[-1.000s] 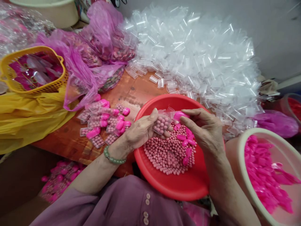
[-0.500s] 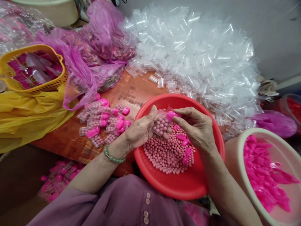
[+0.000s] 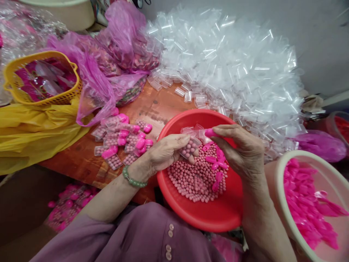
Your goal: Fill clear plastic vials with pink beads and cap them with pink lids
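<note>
Over the red basin (image 3: 201, 218), my left hand (image 3: 166, 151) is closed around a small clear plastic case (image 3: 190, 148) filled with pink beads, the thumb resting along it. A bright pink cap (image 3: 209, 133) is pinched between the thumb and fingers of my right hand (image 3: 238, 149), just right of the case and apart from it. Below both hands, loose pink beads (image 3: 191, 182) cover part of the basin's bottom. Several pink caps (image 3: 219, 177) lie on the beads. Clear empty cases (image 3: 188, 130) show behind my left fingertips.
Filled, capped cases (image 3: 131, 140) lie left of the basin on the wooden table (image 3: 155, 103). Behind rises a large heap of clear cases (image 3: 226, 62). A pale tub (image 3: 280, 189) of pink caps stands right; a yellow basket (image 3: 77, 87) and purple bags (image 3: 95, 80) are left.
My right hand has moved slightly right with the pink cap, away from the case. My left thumb has come down from upright onto the case. The view has shifted a little.
</note>
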The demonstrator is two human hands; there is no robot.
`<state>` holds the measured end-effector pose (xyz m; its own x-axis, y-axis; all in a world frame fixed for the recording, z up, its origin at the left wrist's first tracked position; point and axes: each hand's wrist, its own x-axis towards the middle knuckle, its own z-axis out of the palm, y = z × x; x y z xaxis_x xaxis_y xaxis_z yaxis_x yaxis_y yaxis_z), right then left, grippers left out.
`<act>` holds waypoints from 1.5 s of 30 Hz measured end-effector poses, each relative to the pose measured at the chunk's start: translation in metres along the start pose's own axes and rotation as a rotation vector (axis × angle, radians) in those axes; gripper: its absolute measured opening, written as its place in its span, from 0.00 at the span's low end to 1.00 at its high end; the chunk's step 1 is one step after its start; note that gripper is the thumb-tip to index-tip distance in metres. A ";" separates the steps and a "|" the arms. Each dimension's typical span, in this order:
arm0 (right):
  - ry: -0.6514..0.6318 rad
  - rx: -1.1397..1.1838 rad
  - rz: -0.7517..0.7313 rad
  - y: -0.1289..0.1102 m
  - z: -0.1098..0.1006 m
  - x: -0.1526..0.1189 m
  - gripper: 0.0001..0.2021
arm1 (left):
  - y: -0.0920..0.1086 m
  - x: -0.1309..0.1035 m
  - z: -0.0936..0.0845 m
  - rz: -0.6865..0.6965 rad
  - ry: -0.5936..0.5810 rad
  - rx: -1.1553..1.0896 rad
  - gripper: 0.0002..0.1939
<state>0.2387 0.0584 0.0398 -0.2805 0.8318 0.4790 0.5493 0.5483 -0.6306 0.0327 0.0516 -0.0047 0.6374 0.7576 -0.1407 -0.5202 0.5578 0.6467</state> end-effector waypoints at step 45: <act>0.097 0.378 0.323 -0.023 0.040 -0.002 0.06 | 0.001 0.004 0.008 -0.024 0.079 0.055 0.31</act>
<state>0.1951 0.0478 0.0293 -0.0593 0.9621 0.2660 0.2678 0.2720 -0.9243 0.0392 0.0522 0.0015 0.6015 0.7698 -0.2137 -0.4718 0.5581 0.6826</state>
